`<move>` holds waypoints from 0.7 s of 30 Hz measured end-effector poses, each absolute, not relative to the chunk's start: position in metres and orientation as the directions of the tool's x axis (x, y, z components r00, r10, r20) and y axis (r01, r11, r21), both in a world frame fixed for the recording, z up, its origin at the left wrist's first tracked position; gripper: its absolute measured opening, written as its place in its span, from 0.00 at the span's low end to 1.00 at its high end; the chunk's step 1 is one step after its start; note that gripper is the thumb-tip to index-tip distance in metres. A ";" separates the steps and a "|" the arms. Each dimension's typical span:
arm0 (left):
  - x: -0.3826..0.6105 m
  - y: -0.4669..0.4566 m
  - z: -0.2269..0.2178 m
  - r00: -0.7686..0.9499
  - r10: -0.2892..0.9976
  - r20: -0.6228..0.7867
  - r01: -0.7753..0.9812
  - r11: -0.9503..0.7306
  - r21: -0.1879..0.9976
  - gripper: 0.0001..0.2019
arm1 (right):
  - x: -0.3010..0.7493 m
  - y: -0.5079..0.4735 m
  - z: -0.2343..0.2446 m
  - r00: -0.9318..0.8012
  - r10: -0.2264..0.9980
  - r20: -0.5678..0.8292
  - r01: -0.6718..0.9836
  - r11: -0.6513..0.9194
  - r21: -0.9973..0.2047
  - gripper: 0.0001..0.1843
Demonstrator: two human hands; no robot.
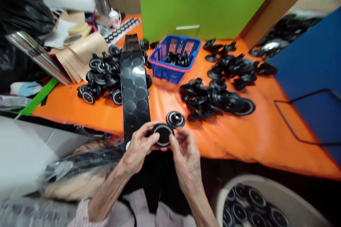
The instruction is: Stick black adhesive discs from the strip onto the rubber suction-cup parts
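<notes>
Between my two hands is a round black disc [163, 135] with a pale ring near its edge, its flat face turned up. My left hand [140, 145] grips its left side, thumb on the face and fingers beneath. On the opposite side, my right hand [186, 149] pinches the rim with the thumb, its other fingers curled. Just beyond the disc, a similar black round part [176, 119] lies on the orange table with its stepped hub up. Left of my hands runs a long black strip of round stickers [134, 92], its near end hanging over the table edge.
A blue basket [170, 72] with black parts stands at the back. Heaps of black parts lie left [103, 72] and right [213, 99] on the orange table [239, 142]. A pale tub [290, 202] of ringed discs sits below right. A green panel [199, 0] rises behind.
</notes>
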State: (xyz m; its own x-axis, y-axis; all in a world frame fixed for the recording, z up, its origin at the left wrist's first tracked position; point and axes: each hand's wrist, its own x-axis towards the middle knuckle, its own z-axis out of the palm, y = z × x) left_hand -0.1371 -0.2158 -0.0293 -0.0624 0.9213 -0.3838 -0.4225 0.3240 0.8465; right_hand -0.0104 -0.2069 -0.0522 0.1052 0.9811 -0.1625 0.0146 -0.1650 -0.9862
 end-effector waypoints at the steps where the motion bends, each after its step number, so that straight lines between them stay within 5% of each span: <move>1: -0.139 -0.210 -0.028 -0.033 0.924 -0.381 -0.427 0.331 0.841 0.20 | -0.007 -0.200 -0.049 0.022 0.975 -0.222 -0.036 -0.221 -0.975 0.18; 4: -0.142 -0.169 -0.018 0.060 0.934 -0.352 -0.425 0.343 0.838 0.19 | 0.000 -0.161 -0.036 -0.135 0.957 -0.258 -0.102 -0.273 -0.957 0.20; 9: -0.149 -0.073 0.051 -0.008 0.979 -0.203 -0.294 0.192 0.936 0.23 | -0.017 -0.054 0.022 -0.119 0.990 -0.076 -0.335 -0.112 -0.936 0.22; 13: -0.183 -0.075 0.064 -0.254 0.965 0.057 0.141 -0.022 0.990 0.24 | -0.036 -0.020 0.047 -0.043 0.998 0.046 -0.379 0.026 -0.925 0.18; 15: -0.206 -0.116 0.039 -0.381 0.915 0.130 0.390 0.031 0.920 0.23 | -0.038 -0.040 0.034 -0.070 0.986 0.151 -0.279 0.126 -0.952 0.14; 18: -0.226 -0.196 -0.014 -0.604 0.795 -0.043 0.379 0.335 0.862 0.24 | -0.038 -0.106 -0.009 -0.244 0.953 0.180 0.019 0.190 -0.982 0.09; 21: -0.219 -0.247 -0.052 -0.519 0.731 -0.443 -0.079 0.475 0.876 0.26 | -0.043 -0.172 -0.057 -0.365 0.914 0.178 0.265 0.285 -0.921 0.09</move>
State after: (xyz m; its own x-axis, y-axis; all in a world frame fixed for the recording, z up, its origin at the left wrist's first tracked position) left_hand -0.2186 -0.2468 -0.0519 -0.5190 0.7312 -0.4428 -0.0785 0.4750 0.8765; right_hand -0.0435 -0.1721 -0.0572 -0.3649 0.9139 0.1780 0.2655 0.2853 -0.9209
